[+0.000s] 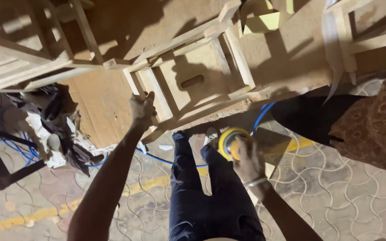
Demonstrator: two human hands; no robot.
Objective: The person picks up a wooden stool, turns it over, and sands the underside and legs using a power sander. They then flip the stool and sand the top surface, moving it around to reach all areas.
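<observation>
Nearest, the right hand [248, 157] is wrapped around a round yellow disc sander [228, 142], held low beside the dark-trousered legs [206, 192] over the patterned tile floor [349, 196]; beyond, the left hand [142, 110] is clamped on a rail of the pale unfinished wooden chair frame [193, 80] lying on the plywood worktop [108, 107]; a firm bracing grip and a pad kept flat along the grain would seem wise; a blue hose [262, 115] trails behind.
</observation>
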